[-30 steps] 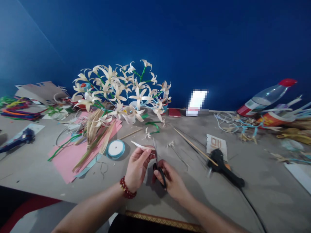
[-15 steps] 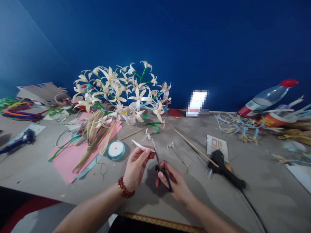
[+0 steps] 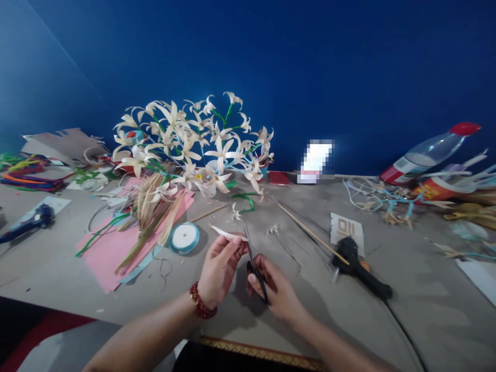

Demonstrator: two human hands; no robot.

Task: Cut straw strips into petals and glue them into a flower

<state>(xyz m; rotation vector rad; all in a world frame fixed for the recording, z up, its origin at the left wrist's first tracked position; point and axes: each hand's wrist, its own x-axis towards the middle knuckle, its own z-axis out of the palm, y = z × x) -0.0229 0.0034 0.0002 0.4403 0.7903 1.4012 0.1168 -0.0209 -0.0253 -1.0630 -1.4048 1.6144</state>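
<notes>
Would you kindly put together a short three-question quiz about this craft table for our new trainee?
1. True or false: the right hand holds the scissors.
2. What does the left hand pinch? A) a pale leaf strip B) a bottle C) the glue gun
3. Which tool lies on the table to the right of the hands?

Key
1. True.
2. A: the pale leaf strip, held at the scissor blades.
3. The black glue gun.
</notes>
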